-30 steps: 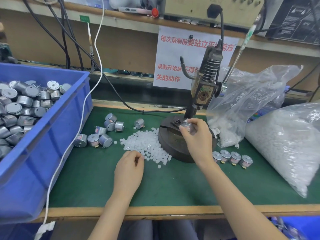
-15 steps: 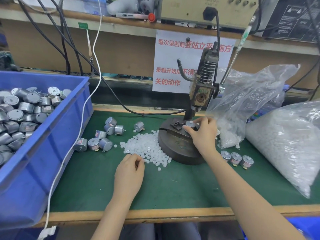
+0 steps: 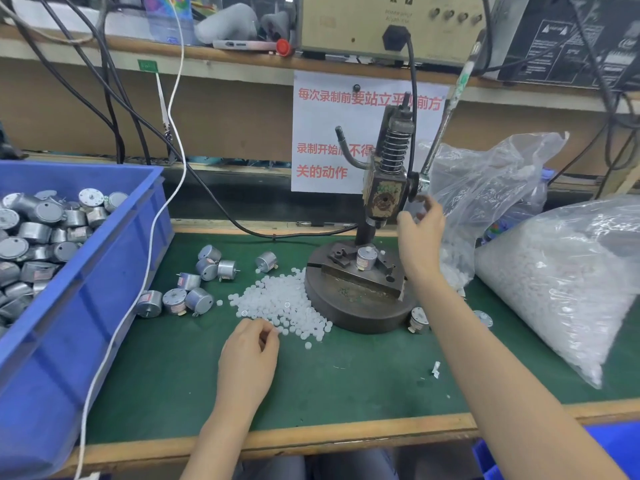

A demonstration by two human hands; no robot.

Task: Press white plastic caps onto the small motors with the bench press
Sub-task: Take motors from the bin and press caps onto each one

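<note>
Red-lettered paper sign (image 3: pixel 329 133) below shelf-top power supply (image 3: pixel 363 29), black cable (image 3: pixel 273 235) beneath.

Bright, even overhead light, soft shadows; wide-angle bending at the edges, and slight motion blur throughout.

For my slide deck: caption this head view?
Motor seated in press; right hand near its lever, left hand at caps.

The right hand (image 3: pixel 420 233) has left the motor (image 3: pixel 366 258) seated in the press (image 3: pixel 383 194) and risen toward the lever (image 3: pixel 446 116).
</note>
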